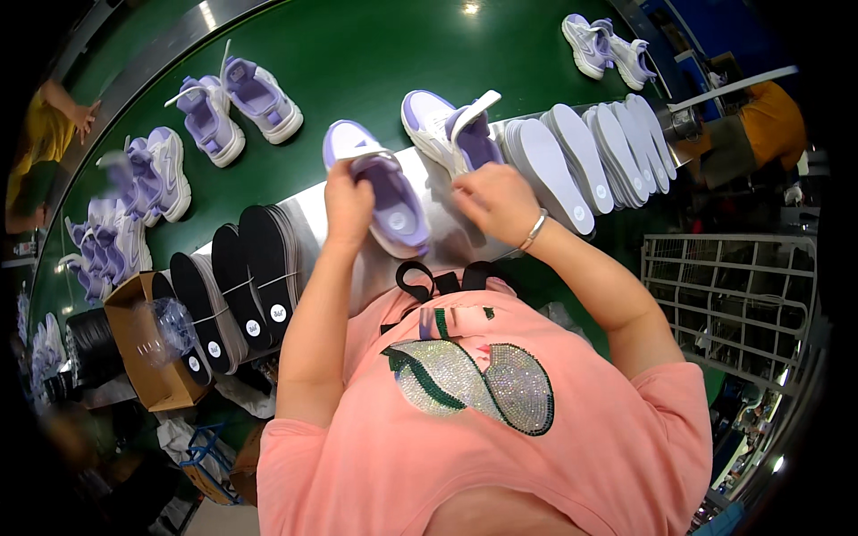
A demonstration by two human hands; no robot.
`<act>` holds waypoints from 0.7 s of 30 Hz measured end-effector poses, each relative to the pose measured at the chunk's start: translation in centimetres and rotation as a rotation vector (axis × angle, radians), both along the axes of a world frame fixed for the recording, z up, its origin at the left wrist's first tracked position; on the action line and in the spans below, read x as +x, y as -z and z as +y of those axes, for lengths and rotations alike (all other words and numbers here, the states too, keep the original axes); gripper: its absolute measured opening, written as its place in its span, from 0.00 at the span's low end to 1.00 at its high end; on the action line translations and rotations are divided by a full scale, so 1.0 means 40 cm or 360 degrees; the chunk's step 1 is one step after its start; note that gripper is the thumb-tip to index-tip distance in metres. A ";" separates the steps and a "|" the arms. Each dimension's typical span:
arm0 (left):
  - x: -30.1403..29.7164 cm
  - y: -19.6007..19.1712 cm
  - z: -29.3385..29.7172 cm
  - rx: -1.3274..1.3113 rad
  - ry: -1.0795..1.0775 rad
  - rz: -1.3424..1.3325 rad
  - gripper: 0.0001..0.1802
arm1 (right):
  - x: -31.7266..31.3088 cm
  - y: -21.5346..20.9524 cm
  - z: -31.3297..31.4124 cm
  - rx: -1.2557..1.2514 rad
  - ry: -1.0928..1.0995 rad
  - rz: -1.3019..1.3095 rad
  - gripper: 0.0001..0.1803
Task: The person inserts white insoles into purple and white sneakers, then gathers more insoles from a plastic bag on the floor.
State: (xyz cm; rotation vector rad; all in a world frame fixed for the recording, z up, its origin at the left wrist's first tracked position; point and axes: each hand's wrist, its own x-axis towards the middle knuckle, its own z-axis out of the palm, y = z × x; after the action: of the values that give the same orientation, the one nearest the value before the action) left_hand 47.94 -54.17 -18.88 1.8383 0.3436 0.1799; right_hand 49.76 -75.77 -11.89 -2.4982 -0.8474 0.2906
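Lilac shoe [390, 196] gripped by left hand [347, 204], seemingly.

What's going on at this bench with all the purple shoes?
A person in a pink shirt stands at a green conveyor belt. Their left hand grips a lilac sneaker on a metal shelf, and their right hand rests beside a second sneaker. White insoles and black insoles are stacked alongside.

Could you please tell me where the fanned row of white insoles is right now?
In the head view, the white insoles lie on the metal shelf right of centre, just beyond the right hand.
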 end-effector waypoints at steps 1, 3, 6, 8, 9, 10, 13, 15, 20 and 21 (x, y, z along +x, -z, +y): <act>-0.005 -0.038 0.006 -0.0084 0.0001 0.0102 0.19 | -0.004 0.008 -0.030 -0.0162 0.0073 -0.0197 0.11; -0.011 -0.068 -0.023 0.0729 -0.0316 -0.0323 0.24 | -0.017 0.058 -0.094 -0.0499 0.0240 -0.0586 0.10; -0.016 -0.142 -0.094 0.1065 -0.0174 -0.1172 0.27 | -0.036 0.093 -0.132 -0.0527 0.0199 -0.0288 0.10; -0.002 -0.162 -0.157 0.0990 0.0301 -0.1094 0.31 | -0.048 0.073 -0.146 -0.0483 0.0104 -0.0208 0.12; 0.016 -0.167 -0.190 0.0938 0.0464 -0.0988 0.32 | -0.037 0.066 -0.160 -0.0351 0.0142 -0.0209 0.13; 0.031 -0.151 -0.217 0.0919 0.0464 -0.0869 0.32 | -0.019 0.059 -0.178 -0.0216 0.0170 -0.0208 0.14; 0.094 -0.067 -0.261 0.0776 0.0498 -0.0484 0.24 | 0.074 0.058 -0.274 0.0008 0.0538 -0.0353 0.16; 0.125 -0.052 -0.267 0.0588 0.0632 -0.0117 0.19 | 0.136 0.091 -0.380 -0.0277 0.0874 -0.0353 0.17; 0.148 -0.053 -0.271 0.0495 0.0408 -0.0031 0.12 | 0.164 0.139 -0.501 -0.0940 0.1206 -0.0007 0.20; 0.151 -0.049 -0.267 0.0520 0.0373 -0.0031 0.13 | 0.165 0.114 -0.484 -0.0952 0.1232 0.0043 0.20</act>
State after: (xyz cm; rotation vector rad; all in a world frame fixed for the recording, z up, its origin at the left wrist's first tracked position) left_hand 53.98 -64.87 -16.93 2.1807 0.0847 0.0951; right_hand 56.35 -95.13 -16.44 -3.1202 0.3148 0.3305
